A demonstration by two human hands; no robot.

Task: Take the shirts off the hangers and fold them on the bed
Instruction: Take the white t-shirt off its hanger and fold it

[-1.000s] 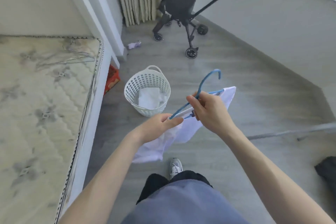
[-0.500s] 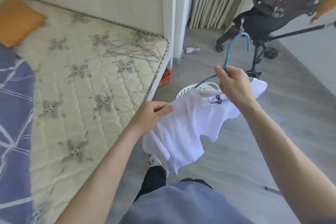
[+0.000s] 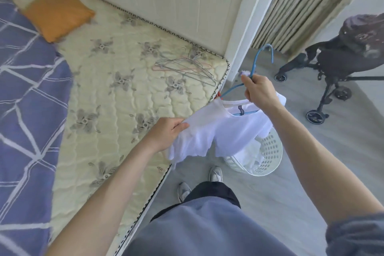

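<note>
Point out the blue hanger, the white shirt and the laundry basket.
blue hanger [image 3: 255, 64], head view, on its hook stem.
white shirt [image 3: 234, 129], head view, on the chest fabric.
laundry basket [image 3: 270, 151], head view, on its perforated wall.

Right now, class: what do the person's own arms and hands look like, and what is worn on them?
The left hand and right hand are bare: no gloves, rings or watch show. Both forearms are uncovered. A loose grey-blue fabric sleeve covers the right upper arm; the left arm shows no sleeve.
</note>
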